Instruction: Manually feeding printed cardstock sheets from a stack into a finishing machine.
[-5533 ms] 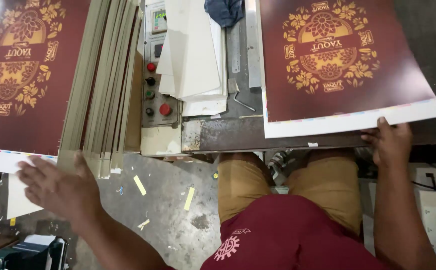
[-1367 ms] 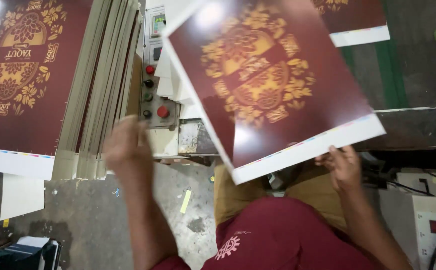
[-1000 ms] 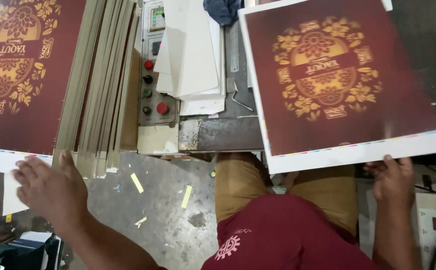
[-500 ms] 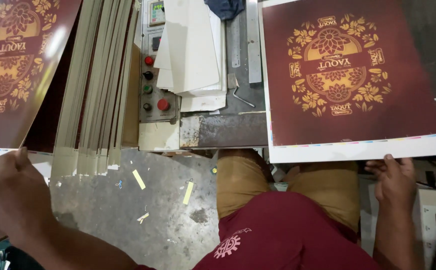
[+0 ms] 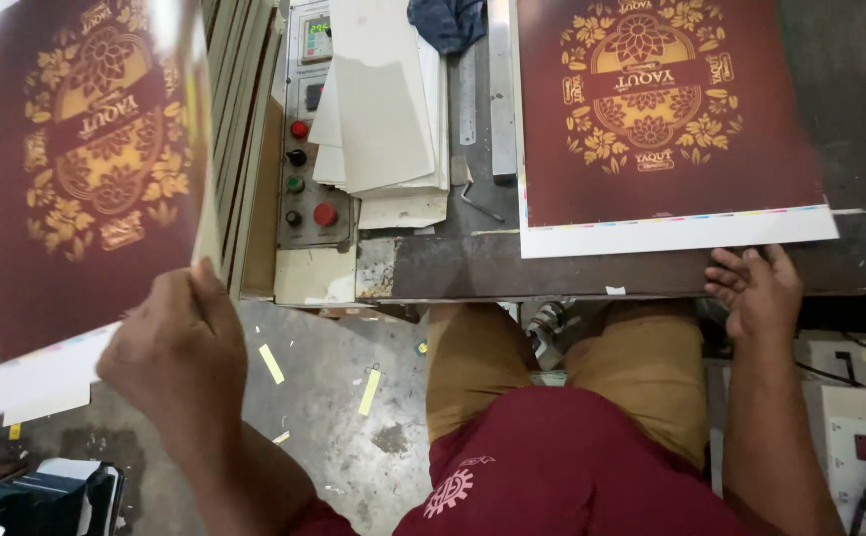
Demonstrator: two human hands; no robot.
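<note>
We see a maroon printed sheet (image 5: 85,189) lifted at the left, its lower edge gripped by our left hand (image 5: 175,347). Another sheet (image 5: 666,119) lies flat on the surface (image 5: 472,263); our right hand (image 5: 760,293) rests open just below it.

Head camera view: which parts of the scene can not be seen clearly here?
- Lifted maroon printed sheet with gold floral design: top and left cut off by the frame, glare-blurred.
- Left hand: fingertips hidden behind that sheet.
- Right hand: fingertips at the dark table edge; contact unclear.
- Grey control panel: small display unreadable.
</note>
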